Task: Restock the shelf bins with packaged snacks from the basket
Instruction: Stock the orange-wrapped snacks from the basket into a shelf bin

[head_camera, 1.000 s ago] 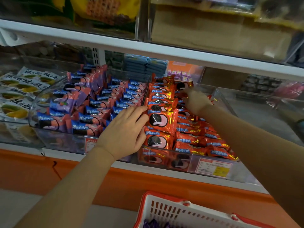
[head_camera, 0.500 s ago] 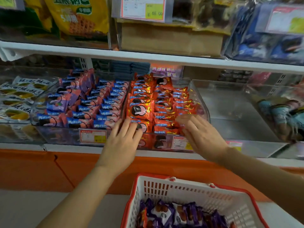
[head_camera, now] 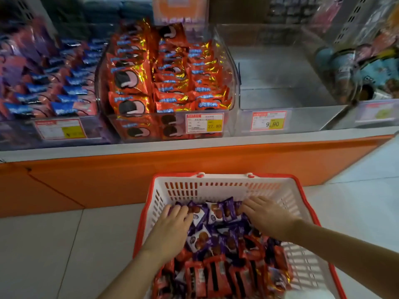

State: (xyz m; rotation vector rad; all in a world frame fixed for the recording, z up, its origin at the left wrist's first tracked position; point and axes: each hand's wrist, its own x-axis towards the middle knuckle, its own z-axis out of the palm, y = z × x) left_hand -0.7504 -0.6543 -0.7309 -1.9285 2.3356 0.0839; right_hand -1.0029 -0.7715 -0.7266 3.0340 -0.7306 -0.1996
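Note:
A white basket with a red rim (head_camera: 218, 186) stands on the floor below the shelf. It holds purple snack packets (head_camera: 218, 214) at its far end and red packets (head_camera: 216, 277) nearer me. My left hand (head_camera: 172, 227) lies palm down on the purple packets at the left, fingers fairly straight. My right hand (head_camera: 265, 216) lies flat on the packets at the right, fingers spread. Neither hand visibly grips a packet. On the shelf above, a clear bin (head_camera: 235, 83) is packed with orange-red snack packets (head_camera: 168, 78).
Left of the full bin, a bin of blue and purple packets (head_camera: 47, 83). To its right, a clear bin (head_camera: 280, 83) with a 9.90 price tag (head_camera: 269, 121) holds nothing. Further right, blue-wrapped goods (head_camera: 367, 70). An orange shelf base (head_camera: 172, 169) fronts the tiled floor (head_camera: 54, 244).
Both hands left the orange-red packets in the shelf bin and dropped down into the basket. My view tipped down from the shelf to the basket.

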